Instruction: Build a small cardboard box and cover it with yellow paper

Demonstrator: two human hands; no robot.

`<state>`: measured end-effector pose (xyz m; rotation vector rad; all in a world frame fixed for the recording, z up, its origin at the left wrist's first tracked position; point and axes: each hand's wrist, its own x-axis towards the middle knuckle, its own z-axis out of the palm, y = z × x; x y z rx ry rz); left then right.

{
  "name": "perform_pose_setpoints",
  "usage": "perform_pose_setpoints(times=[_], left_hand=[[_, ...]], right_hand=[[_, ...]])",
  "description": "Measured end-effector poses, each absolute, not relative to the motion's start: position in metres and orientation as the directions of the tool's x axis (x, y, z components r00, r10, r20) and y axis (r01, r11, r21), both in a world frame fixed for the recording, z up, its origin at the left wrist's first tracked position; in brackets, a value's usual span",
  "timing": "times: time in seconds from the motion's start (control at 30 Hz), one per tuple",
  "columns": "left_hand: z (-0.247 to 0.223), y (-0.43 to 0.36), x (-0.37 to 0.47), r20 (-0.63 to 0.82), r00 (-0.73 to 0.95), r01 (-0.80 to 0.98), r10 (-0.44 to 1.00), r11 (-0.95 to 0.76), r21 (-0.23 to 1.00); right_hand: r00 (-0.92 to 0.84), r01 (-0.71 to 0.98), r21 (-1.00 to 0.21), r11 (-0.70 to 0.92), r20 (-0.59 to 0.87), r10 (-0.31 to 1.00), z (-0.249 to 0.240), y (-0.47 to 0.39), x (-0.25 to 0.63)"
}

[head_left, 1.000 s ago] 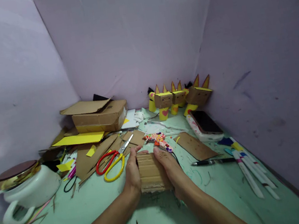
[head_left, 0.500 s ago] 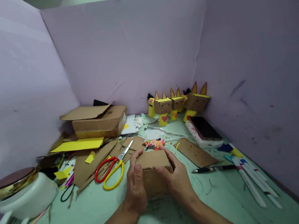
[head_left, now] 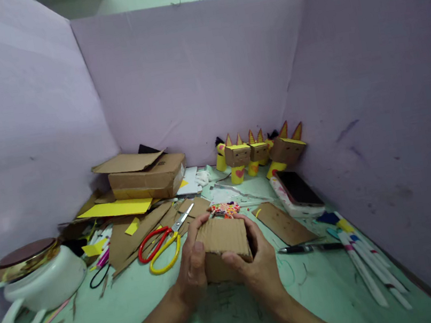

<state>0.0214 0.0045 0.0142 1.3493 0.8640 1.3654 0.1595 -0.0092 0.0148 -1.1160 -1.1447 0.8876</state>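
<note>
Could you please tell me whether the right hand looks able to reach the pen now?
Probably yes: the pen lies just right of the right hand, nothing between, though that hand holds the small box.

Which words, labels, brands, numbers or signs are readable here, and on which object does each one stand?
No word, brand or number is readable.
Large cardboard box: dark mark on top, too blurred.
Table: faint scribbles, not readable as letters.
Front yellow tube: pink heart, a drawn sign.
Held cardboard piece: no lettering visible.
</note>
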Motion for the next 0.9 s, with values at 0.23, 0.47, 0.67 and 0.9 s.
perform_pose_setpoints(times=[0.23, 0.47, 0.67, 0.9], left_hand=[[0.025, 0.02, 0.015, 0.327, 0.323, -0.22, 0.888, -0.265, 0.939], [0.034, 0.02, 0.01, 0.298, 0.242, 0.213, 0.924, -0.35, 0.912], [0.034, 0.015, 0.005, 0.461, 0.458, 0.553, 0.76, -0.65, 0.521], [0.042, 0.015, -0.006, 0.244, 0.554, 0.496, 0.796, -0.551, 0.672]], right_hand=[[0.256, -0.2, -0.948, 0.248, 0.194, 0.947, 0.016, 0.007, 0.171], [0.056, -0.04, -0.93, 0.367, 0.364, 0.93, 0.002, 0.02, 0.178], [-0.213, 0.238, -0.823, 0.516, 0.474, 0.854, 0.011, 0.014, 0.189], [-0.322, 0.273, -0.888, 0.369, 0.277, 0.905, 0.008, 0.016, 0.192]])
